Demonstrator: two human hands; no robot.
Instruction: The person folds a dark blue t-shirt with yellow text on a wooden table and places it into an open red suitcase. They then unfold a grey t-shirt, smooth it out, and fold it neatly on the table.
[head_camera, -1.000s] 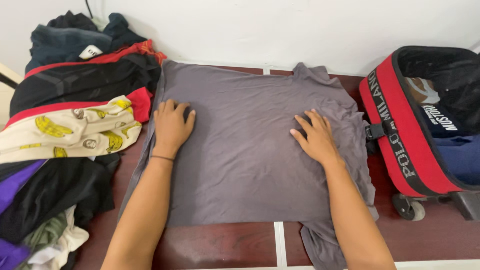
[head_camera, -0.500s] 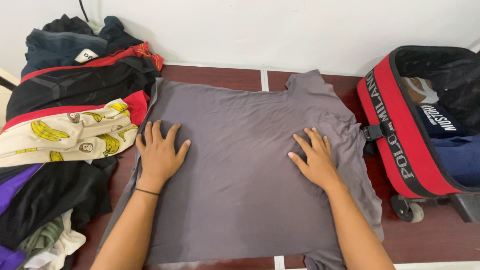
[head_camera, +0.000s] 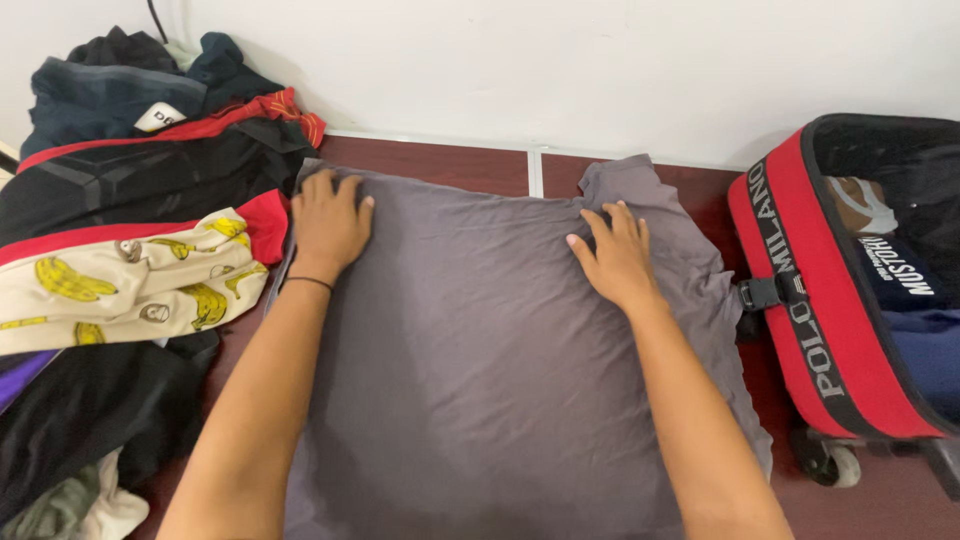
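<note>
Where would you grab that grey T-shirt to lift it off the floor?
Probably the far edge of the grey T-shirt, near the wall, coming from above. It lies flat, both hands resting there: left hand by one corner, right hand beside the bunched sleeve. Pinching that edge at both corners should keep the cloth spread.

Shirt (head_camera: 480, 380) lies flat on the floor (head_camera: 440, 165), center of view. Left hand (head_camera: 328, 225) flat on the shirt's 11 o'clock corner, right hand (head_camera: 615, 258) flat on it toward 1 o'clock, well apart. Clothes pile (head_camera: 120, 250) at 9 to 10 o'clock, touching the shirt's left edge. Open suitcase (head_camera: 820, 310) at 3 o'clock, just beside the shirt, folded clothes (head_camera: 900, 270) in it. Wall (head_camera: 560, 70) behind, at 12 o'clock.
</note>
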